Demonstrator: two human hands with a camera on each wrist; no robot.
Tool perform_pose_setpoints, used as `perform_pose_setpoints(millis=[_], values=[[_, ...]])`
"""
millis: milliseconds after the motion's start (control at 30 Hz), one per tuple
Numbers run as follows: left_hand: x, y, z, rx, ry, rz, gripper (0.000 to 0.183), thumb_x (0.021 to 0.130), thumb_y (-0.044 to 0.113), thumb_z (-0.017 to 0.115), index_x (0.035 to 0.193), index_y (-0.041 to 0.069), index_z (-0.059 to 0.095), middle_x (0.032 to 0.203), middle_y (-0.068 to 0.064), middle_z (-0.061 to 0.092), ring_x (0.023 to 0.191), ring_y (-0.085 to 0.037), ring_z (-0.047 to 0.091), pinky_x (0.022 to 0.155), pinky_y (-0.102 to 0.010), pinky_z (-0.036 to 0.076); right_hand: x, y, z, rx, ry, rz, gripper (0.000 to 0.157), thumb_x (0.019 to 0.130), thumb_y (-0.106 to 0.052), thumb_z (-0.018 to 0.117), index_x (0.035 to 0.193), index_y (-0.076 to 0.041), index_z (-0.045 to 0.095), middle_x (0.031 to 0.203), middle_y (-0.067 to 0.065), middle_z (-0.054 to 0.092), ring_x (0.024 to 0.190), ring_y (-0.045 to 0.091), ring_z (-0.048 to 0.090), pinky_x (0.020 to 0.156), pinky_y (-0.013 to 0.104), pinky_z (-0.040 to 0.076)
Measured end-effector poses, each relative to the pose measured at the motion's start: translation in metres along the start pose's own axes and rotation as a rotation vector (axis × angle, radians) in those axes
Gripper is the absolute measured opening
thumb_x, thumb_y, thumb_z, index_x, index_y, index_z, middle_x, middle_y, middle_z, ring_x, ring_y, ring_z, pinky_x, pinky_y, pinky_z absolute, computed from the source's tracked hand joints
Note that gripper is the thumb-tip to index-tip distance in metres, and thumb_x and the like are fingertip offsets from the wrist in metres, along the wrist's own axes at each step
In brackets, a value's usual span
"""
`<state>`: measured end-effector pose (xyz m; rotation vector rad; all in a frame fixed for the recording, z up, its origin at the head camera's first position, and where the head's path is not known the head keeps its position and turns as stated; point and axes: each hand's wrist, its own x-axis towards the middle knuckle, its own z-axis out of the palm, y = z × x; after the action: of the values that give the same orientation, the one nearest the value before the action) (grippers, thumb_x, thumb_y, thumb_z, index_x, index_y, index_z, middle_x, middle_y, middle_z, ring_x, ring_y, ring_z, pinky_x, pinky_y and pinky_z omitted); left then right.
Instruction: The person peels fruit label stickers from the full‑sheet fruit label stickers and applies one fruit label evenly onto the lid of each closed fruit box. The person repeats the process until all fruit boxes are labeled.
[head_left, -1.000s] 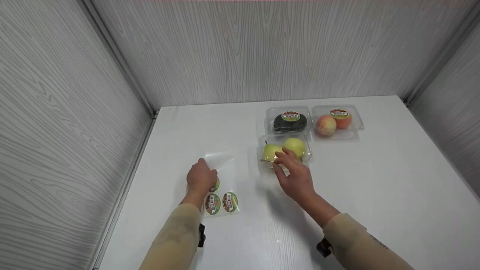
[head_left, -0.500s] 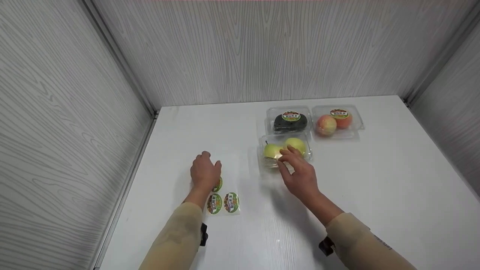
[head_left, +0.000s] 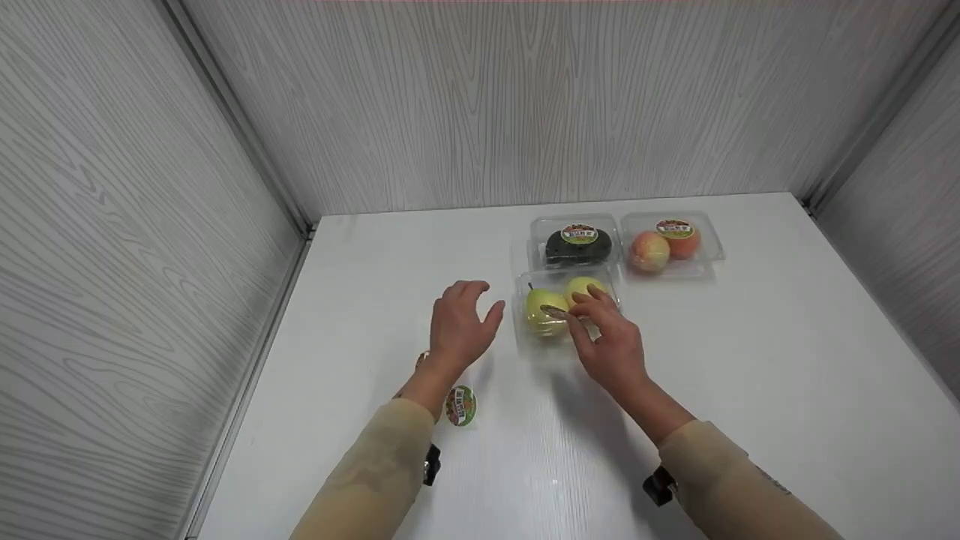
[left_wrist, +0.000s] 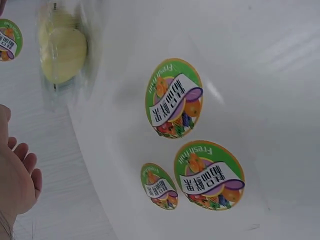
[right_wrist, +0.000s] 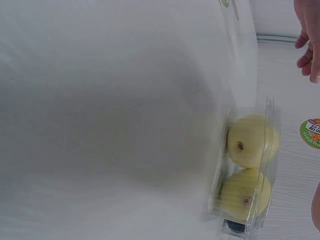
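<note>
My right hand (head_left: 609, 341) pinches an oval fruit sticker (head_left: 553, 311) by its edge, above a clear plastic box (head_left: 551, 276) of two yellow-green pears (head_left: 541, 301). In the right wrist view the sticker (right_wrist: 311, 134) hangs apart from the pear box. My left hand (head_left: 459, 324) is raised over the table left of that box, fingers loosely bent, thumb apart, holding nothing. Below it lies a sticker sheet, partly hidden by the left forearm; one sticker (head_left: 460, 406) shows fully beside the arm. Three stickers (left_wrist: 174, 98) show on it in the left wrist view.
Behind the pears stands a clear box with a dark green item (head_left: 577, 247), a sticker on its lid. To its right, another stickered box holds two reddish-orange fruits (head_left: 651, 251). Pale wood-grain panels (head_left: 480, 105) wall the white table (head_left: 750, 360) at the back and sides.
My left hand has left the sticker sheet, moving right and up towards the pear box. My right hand has shifted slightly right; the sticker in its fingers now shows over the pears.
</note>
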<state>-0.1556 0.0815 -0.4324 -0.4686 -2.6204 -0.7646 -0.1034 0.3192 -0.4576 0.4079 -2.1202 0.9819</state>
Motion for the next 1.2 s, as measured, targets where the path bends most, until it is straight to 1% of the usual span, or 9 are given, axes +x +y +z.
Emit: perform_pose_setpoints(millis=[133, 233, 467, 667, 800, 867, 1000, 1100, 1200], values=[[0.001, 0.013, 0.007, 0.044, -0.018, 0.144, 0.035, 0.102, 0.035, 0.071, 0.126, 0.009, 0.072, 0.122, -0.008, 0.069, 0.116, -0.027, 0.066, 0.095, -0.046, 0.054, 0.001, 0.002, -0.001, 0.0, 0.017, -0.003, 0.01, 0.089, 0.001, 0.081, 0.097, -0.002, 0.076, 0.118, 0.013, 0.078, 0.128, 0.036, 0.066, 0.102, 0.054, 0.053], [0.002, 0.021, 0.014, 0.032, -0.046, 0.204, 0.033, 0.102, 0.034, 0.072, 0.126, 0.011, 0.072, 0.121, -0.007, 0.068, 0.115, -0.027, 0.065, 0.095, -0.046, 0.053, 0.002, 0.002, -0.001, -0.011, 0.018, -0.002, 0.011, 0.089, 0.001, 0.082, 0.098, -0.001, 0.075, 0.117, 0.013, 0.078, 0.129, 0.035, 0.066, 0.103, 0.053, 0.053], [0.003, 0.033, 0.029, -0.024, -0.076, 0.228, 0.025, 0.101, 0.027, 0.074, 0.121, 0.011, 0.074, 0.119, -0.007, 0.068, 0.111, -0.027, 0.065, 0.091, -0.047, 0.054, 0.003, 0.002, -0.002, -0.01, 0.005, 0.001, 0.011, 0.091, 0.0, 0.081, 0.099, 0.0, 0.074, 0.112, 0.016, 0.078, 0.129, 0.034, 0.066, 0.104, 0.053, 0.053], [0.003, 0.037, 0.033, -0.045, -0.059, 0.249, 0.013, 0.102, 0.023, 0.074, 0.105, 0.011, 0.075, 0.118, -0.006, 0.069, 0.111, -0.027, 0.067, 0.091, -0.046, 0.055, 0.003, 0.005, -0.004, 0.0, 0.0, 0.013, 0.01, 0.091, 0.002, 0.08, 0.099, -0.001, 0.074, 0.113, 0.013, 0.078, 0.13, 0.034, 0.065, 0.103, 0.053, 0.053], [0.004, 0.039, 0.034, -0.048, -0.058, 0.253, 0.012, 0.103, 0.023, 0.072, 0.1, 0.012, 0.073, 0.116, -0.005, 0.069, 0.111, -0.025, 0.067, 0.089, -0.045, 0.055, 0.003, 0.007, -0.005, -0.037, -0.007, 0.012, 0.008, 0.093, 0.0, 0.079, 0.098, -0.002, 0.074, 0.115, 0.015, 0.078, 0.127, 0.035, 0.067, 0.102, 0.054, 0.054], [0.005, 0.04, 0.034, -0.048, -0.058, 0.255, 0.012, 0.103, 0.023, 0.071, 0.099, 0.012, 0.072, 0.115, -0.004, 0.069, 0.11, -0.024, 0.067, 0.087, -0.045, 0.054, 0.004, 0.009, -0.006, -0.072, -0.005, 0.006, 0.008, 0.093, -0.002, 0.079, 0.099, -0.002, 0.074, 0.114, 0.015, 0.078, 0.121, 0.035, 0.07, 0.098, 0.054, 0.056], [0.007, 0.042, 0.034, -0.036, -0.04, 0.28, 0.014, 0.104, 0.024, 0.071, 0.097, 0.012, 0.069, 0.11, -0.004, 0.069, 0.104, -0.024, 0.067, 0.082, -0.044, 0.054, 0.006, 0.011, -0.009, -0.142, -0.002, -0.009, 0.007, 0.094, -0.005, 0.077, 0.1, -0.003, 0.073, 0.105, 0.014, 0.078, 0.095, 0.03, 0.076, 0.076, 0.048, 0.061], [0.01, 0.045, 0.034, -0.021, -0.043, 0.288, 0.015, 0.104, 0.025, 0.07, 0.097, 0.011, 0.067, 0.11, -0.005, 0.069, 0.103, -0.025, 0.068, 0.082, -0.045, 0.054, 0.009, 0.012, -0.011, -0.181, -0.018, 0.003, 0.007, 0.095, -0.007, 0.075, 0.099, -0.003, 0.072, 0.095, 0.013, 0.076, 0.076, 0.026, 0.072, 0.062, 0.044, 0.056], [0.012, 0.047, 0.032, -0.02, -0.056, 0.279, 0.016, 0.104, 0.025, 0.069, 0.097, 0.011, 0.066, 0.113, -0.005, 0.069, 0.106, -0.026, 0.067, 0.083, -0.045, 0.054, 0.01, 0.013, -0.012, -0.21, -0.044, 0.027, 0.006, 0.095, -0.008, 0.075, 0.097, -0.003, 0.071, 0.091, 0.012, 0.075, 0.07, 0.026, 0.068, 0.06, 0.043, 0.054]])
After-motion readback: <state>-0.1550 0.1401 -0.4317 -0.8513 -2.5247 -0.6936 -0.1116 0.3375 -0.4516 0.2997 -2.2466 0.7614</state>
